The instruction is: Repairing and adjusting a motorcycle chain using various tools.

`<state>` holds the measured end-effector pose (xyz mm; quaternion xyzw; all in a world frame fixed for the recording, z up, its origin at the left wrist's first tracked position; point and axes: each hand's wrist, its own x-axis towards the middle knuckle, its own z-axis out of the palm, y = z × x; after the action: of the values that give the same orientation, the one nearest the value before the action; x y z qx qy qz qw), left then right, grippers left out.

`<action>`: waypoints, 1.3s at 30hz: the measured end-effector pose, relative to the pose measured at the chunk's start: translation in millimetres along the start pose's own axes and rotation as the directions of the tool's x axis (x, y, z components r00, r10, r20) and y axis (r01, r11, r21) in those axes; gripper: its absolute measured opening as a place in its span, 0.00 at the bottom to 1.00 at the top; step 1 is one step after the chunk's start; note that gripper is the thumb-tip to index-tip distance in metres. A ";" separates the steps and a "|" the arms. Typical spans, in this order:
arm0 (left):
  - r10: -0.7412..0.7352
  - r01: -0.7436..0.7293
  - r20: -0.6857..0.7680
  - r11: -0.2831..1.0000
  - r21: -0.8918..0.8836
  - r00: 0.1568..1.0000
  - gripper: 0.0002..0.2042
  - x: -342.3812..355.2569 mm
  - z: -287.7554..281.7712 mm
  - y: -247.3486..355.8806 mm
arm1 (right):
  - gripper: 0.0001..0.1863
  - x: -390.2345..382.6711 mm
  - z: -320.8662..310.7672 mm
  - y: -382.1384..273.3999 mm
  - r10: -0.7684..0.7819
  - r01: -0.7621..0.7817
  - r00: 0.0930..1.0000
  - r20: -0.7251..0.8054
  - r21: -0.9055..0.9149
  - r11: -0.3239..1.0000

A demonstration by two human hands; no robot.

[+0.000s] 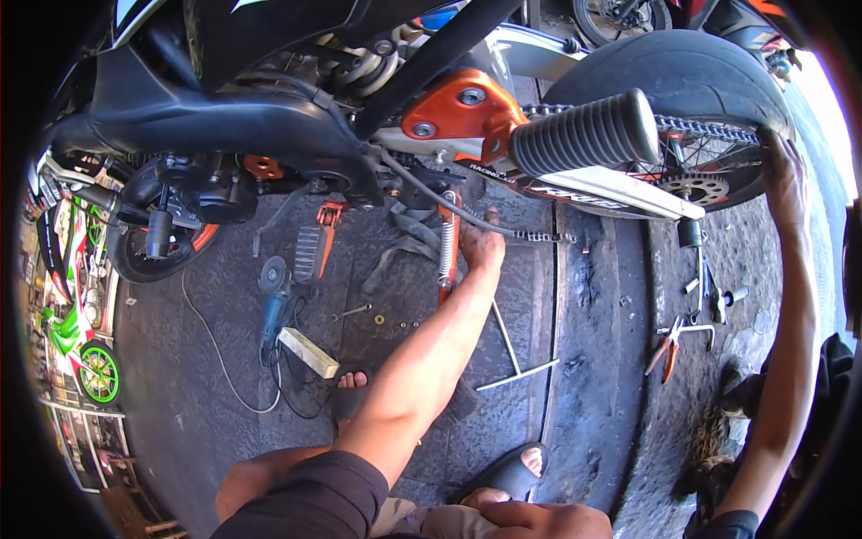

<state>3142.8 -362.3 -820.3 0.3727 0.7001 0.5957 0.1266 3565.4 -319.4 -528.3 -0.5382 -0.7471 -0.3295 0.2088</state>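
Observation:
My left hand (pixel 482 245) is down under the motorcycle, close against a red leg with a coil spring (pixel 448 247). Its fingers curl behind that leg, so whatever they close round is hidden; the thumb points up. At the right, my right hand (pixel 783 184) grips the outer edge of the black rear tyre (pixel 673 76). The drive chain (pixel 709 128) and rear sprocket (pixel 693 189) are just left of that hand. A ribbed black footrest (pixel 584 135) on an orange bracket (pixel 462 106) juts out above my left hand, and a grey cable (pixel 431 191) passes beside it.
On the floor are a blue angle grinder (pixel 272 301), a pale block (pixel 308 352), a spanner (pixel 351 312), a T-handle wrench (pixel 516 368) and grey straps (pixel 404 242). Pliers (pixel 668 350) and other tools lie right. A green-wheeled motorcycle (pixel 97 370) stands far left.

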 end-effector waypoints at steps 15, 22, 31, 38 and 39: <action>-0.200 0.302 0.372 0.922 -0.242 0.907 0.18 -48.3 48.1 42.0 | 0.15 -118.2 46.5 244.9 0.405 -0.400 0.909 0.099 -0.066 0.914; -0.446 0.502 0.446 0.865 -0.007 0.776 0.20 5.5 5.8 -59.6 | 0.17 -77.6 52.7 81.5 0.628 -0.636 0.734 0.259 -0.062 0.769; -0.300 0.584 0.644 0.761 -0.284 0.704 0.20 -41.1 28.2 14.9 | 0.19 -130.1 85.1 90.9 0.706 -0.723 0.645 0.292 -0.068 0.688; -0.309 0.601 0.651 0.747 -0.285 0.693 0.21 -40.0 25.5 12.5 | 0.18 -117.9 93.0 97.5 0.826 -0.847 0.530 0.191 0.166 0.505; -0.320 0.590 0.636 0.762 -0.267 0.702 0.23 -40.3 25.2 10.2 | 0.19 -108.5 89.4 106.0 0.847 -0.865 0.500 0.180 0.137 0.482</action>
<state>3190.1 -370.7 -828.1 0.2977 0.5447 0.5542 0.5546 3705.2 -306.1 -634.5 -0.8272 -0.4180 -0.0769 0.3674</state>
